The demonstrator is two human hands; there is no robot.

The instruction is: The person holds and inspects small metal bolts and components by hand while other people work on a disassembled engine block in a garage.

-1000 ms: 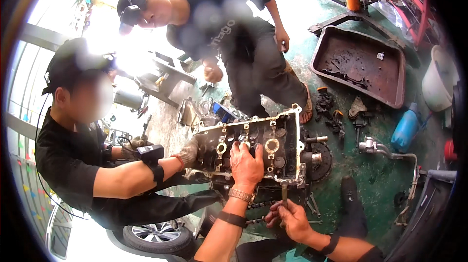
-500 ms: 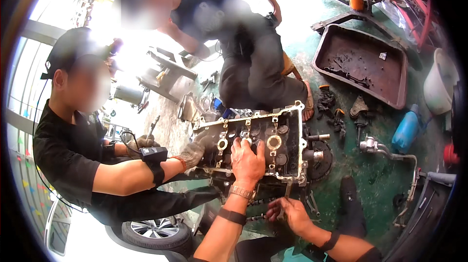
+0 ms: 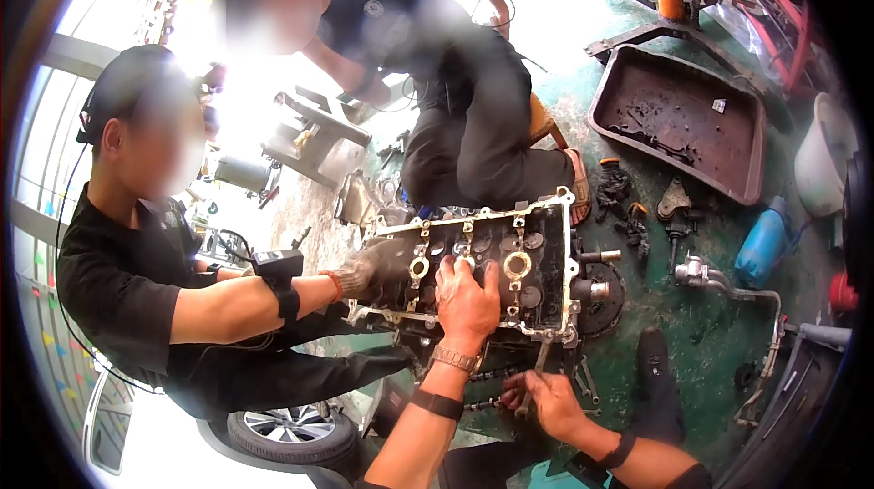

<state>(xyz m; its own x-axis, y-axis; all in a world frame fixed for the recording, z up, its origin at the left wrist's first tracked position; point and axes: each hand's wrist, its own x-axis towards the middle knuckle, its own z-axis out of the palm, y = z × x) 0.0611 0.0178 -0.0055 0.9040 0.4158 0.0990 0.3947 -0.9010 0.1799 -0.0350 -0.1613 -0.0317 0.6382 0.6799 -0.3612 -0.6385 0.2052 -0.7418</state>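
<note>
An opened engine [image 3: 548, 261] with a pale metal rim and a dark interior stands before me. My left hand [image 3: 467, 302] lies on its near middle, palm down, fingers stretched out between two round bright openings. My right hand [image 3: 551, 404] is closed round a wrench [image 3: 543, 358] below the engine's near right corner. The wrench's upper end reaches that edge; whether it sits on a bolt I cannot tell. At the engine's left end, a co-worker's gloved hand [image 3: 373, 269] touches the block.
A second person sits across on a stool [image 3: 543, 120]. To the right are a brown tray [image 3: 728, 161] of small parts, black gloves [image 3: 610, 187], a blue bottle [image 3: 763, 241] and a bent metal pipe [image 3: 728, 284]. A car wheel [image 3: 291, 430] stands lower left.
The wrench in my right hand has tilted, and more of it shows. My left hand stays on the engine. The co-worker's gloved hand has shifted slightly; their other hand has dropped from view.
</note>
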